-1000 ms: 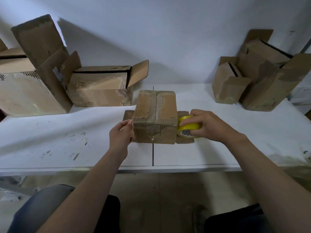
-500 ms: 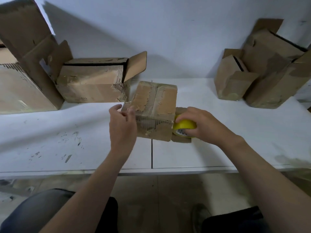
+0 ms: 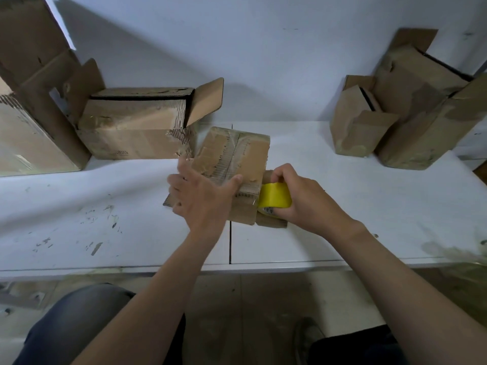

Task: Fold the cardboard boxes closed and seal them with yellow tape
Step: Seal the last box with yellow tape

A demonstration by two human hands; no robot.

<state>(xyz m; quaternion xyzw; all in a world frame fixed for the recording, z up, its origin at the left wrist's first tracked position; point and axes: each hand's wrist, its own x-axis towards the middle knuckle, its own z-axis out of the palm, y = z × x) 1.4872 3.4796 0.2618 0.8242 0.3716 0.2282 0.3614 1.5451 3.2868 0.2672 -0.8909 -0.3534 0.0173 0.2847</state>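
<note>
A small worn cardboard box (image 3: 237,154) stands at the middle of the white table (image 3: 342,206), its top flaps folded together along a centre seam. Loose side flaps stick out flat at its base. My left hand (image 3: 200,196) grips the box's near left corner, thumb across the top face and fingers down the left side. My right hand (image 3: 300,198) grips a roll of yellow tape (image 3: 275,197) held against the box's right side. The tape's free end is hidden.
A long open box (image 3: 137,127) lies at the back left beside a large box (image 3: 31,133) with raised flaps. Three open boxes (image 3: 411,111) stand at the back right. The table's front edge runs just above my knees.
The box has turned and tilted slightly. My left hand moved from the left side up onto the near top corner. My right hand lifted the tape roll higher against the box.
</note>
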